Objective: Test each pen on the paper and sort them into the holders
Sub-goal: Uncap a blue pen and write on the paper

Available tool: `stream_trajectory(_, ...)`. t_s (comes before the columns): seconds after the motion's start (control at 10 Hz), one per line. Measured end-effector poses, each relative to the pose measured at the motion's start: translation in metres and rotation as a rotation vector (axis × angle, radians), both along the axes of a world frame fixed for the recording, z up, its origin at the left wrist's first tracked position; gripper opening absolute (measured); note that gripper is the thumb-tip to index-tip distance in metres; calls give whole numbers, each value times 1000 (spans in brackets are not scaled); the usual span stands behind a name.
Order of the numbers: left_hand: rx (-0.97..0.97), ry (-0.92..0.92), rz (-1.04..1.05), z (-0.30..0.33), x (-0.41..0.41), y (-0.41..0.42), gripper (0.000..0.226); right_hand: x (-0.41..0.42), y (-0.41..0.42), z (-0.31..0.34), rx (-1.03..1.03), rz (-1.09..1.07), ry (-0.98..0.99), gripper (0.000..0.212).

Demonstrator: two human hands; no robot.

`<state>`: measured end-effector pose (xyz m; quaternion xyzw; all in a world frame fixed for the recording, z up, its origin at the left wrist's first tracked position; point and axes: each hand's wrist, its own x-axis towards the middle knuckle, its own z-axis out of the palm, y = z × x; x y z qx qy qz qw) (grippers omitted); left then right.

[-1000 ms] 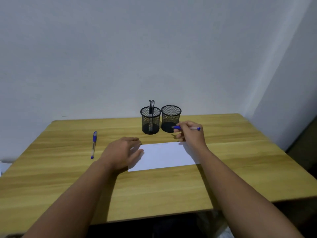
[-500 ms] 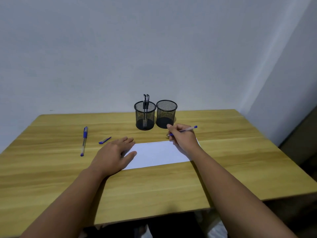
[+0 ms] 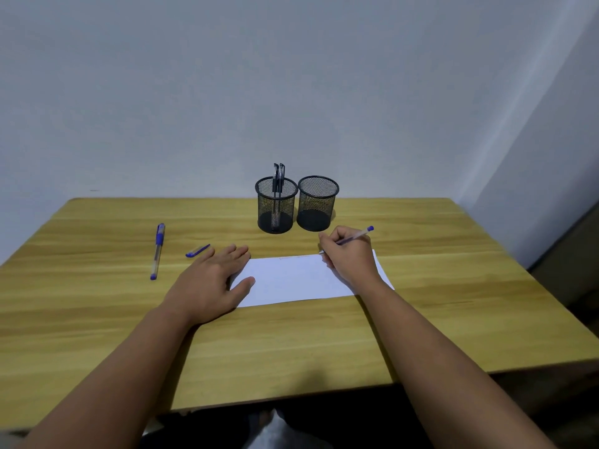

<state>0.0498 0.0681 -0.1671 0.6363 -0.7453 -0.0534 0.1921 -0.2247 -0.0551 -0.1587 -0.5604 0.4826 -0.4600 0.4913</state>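
My right hand (image 3: 348, 256) grips an uncapped blue pen (image 3: 358, 235) in a writing hold, its tip down at the far edge of the white paper (image 3: 293, 278). My left hand (image 3: 210, 281) lies flat with straight fingers on the paper's left end. Two black mesh holders stand behind the paper: the left holder (image 3: 276, 205) has two dark pens (image 3: 278, 176) upright in it, the right holder (image 3: 317, 204) looks empty. A capped blue pen (image 3: 158, 251) and a loose blue cap (image 3: 197, 250) lie on the table to the left.
The wooden table (image 3: 437, 286) reaches the grey wall at the back. Its near edge runs just above my lap. The right edge drops off beside a dark gap by the side wall.
My right hand turned the pen from level to a writing hold and lowered its tip to the paper. The view shifted, and the loose cap came into sight.
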Motion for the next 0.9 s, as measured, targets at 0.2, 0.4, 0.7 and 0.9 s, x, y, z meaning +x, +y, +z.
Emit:
stream_trajectory(0.2,12,1,7,0,-2,1,76,1,2,1,-16,7,32,42)
stream_trajectory(0.4,4,25,13,-1,-1,2,75,1,2,-1,-55,26,61,39)
stream_trajectory(0.7,4,46,14,1,-2,2,76,1,3,0,-91,35,99,38)
stream_trajectory(0.9,11,35,11,1,-2,1,77,-1,1,-1,-81,-6,103,35)
